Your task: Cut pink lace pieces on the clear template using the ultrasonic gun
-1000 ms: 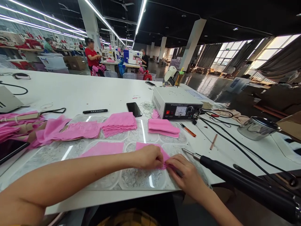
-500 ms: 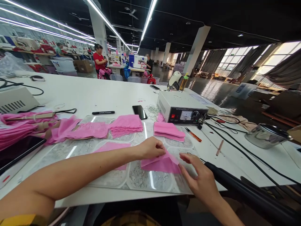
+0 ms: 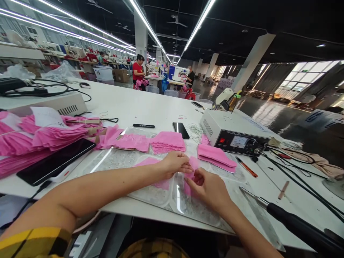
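A thin pink fabric piece [image 3: 194,163] is bunched between my two hands over the glass-like mat [image 3: 158,197]. My left hand [image 3: 176,164] is closed on its upper left side. With thumb and fingers bent together, my right hand [image 3: 211,186] pinches its right side; the fingertips partly hide the cloth. Under my left forearm lies another pink piece [image 3: 147,162], partly covered. Beyond my hands are a neat pink fabric stack [image 3: 168,141], a flatter pink pile [image 3: 131,142] and a folded pink stack [image 3: 216,157].
A metal-tipped tool with a black handle [image 3: 285,215] lies at right. Behind it are an orange cutter [image 3: 246,166] and a metered control box [image 3: 233,132]. A phone [image 3: 181,130], a marker [image 3: 143,125], a large black phone [image 3: 57,161] and pink bundles [image 3: 40,134] lie around.
My right hand has moved in toward my left hand and now pinches the fabric. The piece, spread flat before, is lifted and gathered. The view has swung left.
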`<state>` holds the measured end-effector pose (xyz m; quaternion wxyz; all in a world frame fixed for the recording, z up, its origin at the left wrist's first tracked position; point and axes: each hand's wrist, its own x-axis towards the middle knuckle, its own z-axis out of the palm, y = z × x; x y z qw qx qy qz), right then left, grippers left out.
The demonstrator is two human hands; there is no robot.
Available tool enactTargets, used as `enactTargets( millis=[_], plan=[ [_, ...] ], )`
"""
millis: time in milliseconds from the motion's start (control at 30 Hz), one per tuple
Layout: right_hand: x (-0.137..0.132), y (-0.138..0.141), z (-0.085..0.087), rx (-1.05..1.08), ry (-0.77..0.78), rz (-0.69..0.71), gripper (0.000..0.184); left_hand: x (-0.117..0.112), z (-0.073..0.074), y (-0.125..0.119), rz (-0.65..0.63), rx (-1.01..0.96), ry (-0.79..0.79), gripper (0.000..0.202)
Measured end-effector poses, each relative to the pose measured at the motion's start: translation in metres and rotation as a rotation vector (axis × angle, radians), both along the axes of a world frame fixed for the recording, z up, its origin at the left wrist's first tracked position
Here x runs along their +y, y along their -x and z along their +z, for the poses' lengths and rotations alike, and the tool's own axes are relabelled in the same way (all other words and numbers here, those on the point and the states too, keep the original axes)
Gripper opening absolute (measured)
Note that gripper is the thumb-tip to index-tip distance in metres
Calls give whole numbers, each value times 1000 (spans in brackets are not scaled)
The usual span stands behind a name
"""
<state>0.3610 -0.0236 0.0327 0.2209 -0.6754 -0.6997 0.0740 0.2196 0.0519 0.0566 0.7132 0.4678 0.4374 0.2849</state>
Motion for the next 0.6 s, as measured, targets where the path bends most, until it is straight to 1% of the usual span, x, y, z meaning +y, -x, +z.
enactTargets(
  millis=[67,133,200,267,333,400,500,533,567,600],
  plan=[
    [13,11,0,-70,-22,36,20,-1,3,13,71,-30,-1,20],
    [23,19,0,-93,-49,94,17,-2,4,31,142,-43,-18,25],
    [28,28,-1,-108,-68,178,11,-5,3,52,199,-26,-43,25],
    [30,38,-4,-119,-80,284,11,-11,-2,76,223,25,-71,24],
    [29,47,-8,-126,-83,399,16,-18,-8,100,205,111,-108,22],
    [26,54,-11,-127,-77,513,19,-25,-12,122,147,223,-166,19],
    [25,52,-12,-32,-51,661,22,-34,-11,145,46,418,-337,12],
    [27,49,-11,21,-33,664,22,-35,-10,150,23,482,-421,10],
    [31,44,-10,69,-5,625,23,-35,-8,153,1,540,-509,8],
    [35,40,-8,99,29,551,23,-35,-6,155,-22,590,-596,8]
  ],
)
